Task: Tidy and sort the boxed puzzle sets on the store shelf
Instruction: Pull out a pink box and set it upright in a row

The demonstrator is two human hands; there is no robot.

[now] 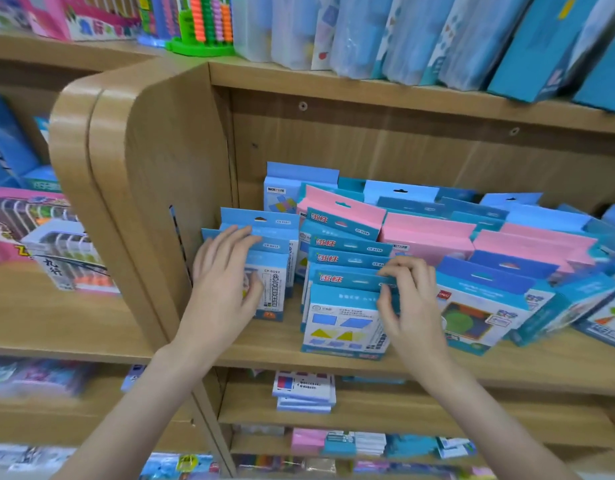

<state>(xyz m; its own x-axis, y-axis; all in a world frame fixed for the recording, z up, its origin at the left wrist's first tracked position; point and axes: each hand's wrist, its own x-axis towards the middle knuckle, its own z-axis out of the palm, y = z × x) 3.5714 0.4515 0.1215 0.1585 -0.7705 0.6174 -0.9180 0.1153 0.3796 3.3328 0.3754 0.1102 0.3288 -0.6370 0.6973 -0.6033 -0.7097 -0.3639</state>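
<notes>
Both arms reach up from below toward the middle wooden shelf (264, 351). The right hand (408, 299) is nearest to me: its thumb and curled fingers (399, 270) pinch the top hanging flap of the front blue puzzle box (340, 320), which stands upright at the shelf's front edge, its face printed with blue and yellow shapes. Directly behind those fingers three more blue boxes of the same kind (347, 251) stand in a file, each flap showing above the one in front.

The left hand (226, 271) lies flat, fingers straight and slightly spread, against the front of a short row of light blue boxes (268, 271) just left of that file, beside the shelf's curved side panel (139, 188). Its fingertips reach the flap of the second box in the row; it presses rather than grips.

To the right of the right hand's fingers, a blue box with a green circle (472, 313) leans, and past it pink boxes (427, 237) and further blue ones tilt against each other toward the back wall.

Above them all, the upper shelf holds tall blue packs (472, 39) and a green abacus (202, 26).
</notes>
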